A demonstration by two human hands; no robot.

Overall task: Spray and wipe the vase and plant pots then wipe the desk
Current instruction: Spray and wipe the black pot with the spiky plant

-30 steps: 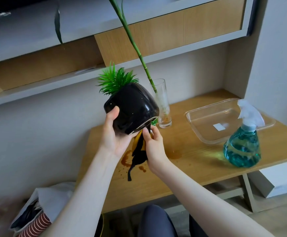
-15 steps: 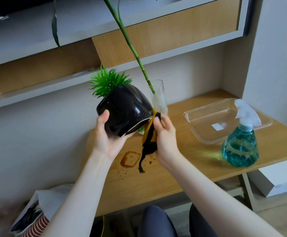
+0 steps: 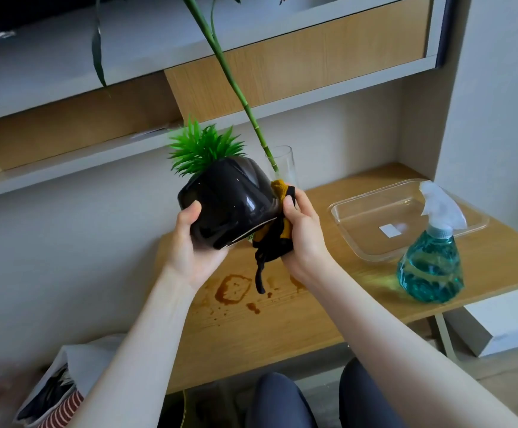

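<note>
**Ana:** While the left hand (image 3: pixel 193 242) cradled the black pot (image 3: pixel 231 202) up off the desk (image 3: pixel 282 329), tilted so its base faced down toward the person, the right hand (image 3: pixel 302 233) had its fingers curled round a bunched black-and-yellow cloth (image 3: pixel 277 233) and pressed it against the pot's right flank.

**Ben:** And the left thumb lay flat on the near wall — a firm hold, palm under the base rim. Good support for a glossy pot, I judged.

**Ana:** Agreed. To do it well, the cloth needed opening out (a wad only touches a narrow strip), and a loose tail dangled below it.

**Ben:** Turning the pot in the left hand would have brought fresh wall to the cloth — better than reaching round blind. The green plant (image 3: pixel 203 148) poked out the far side, so too steep a tilt risked spilling it.

**Ana:** Brown stains (image 3: pixel 231 288) sat on the desk right under the pot. The glass vase (image 3: pixel 284 163) stood just behind, the spray bottle (image 3: pixel 432 261) well to the right, beside a clear tray (image 3: pixel 359 242).

**Ben:** Desk wiping looked not yet begun.
</note>
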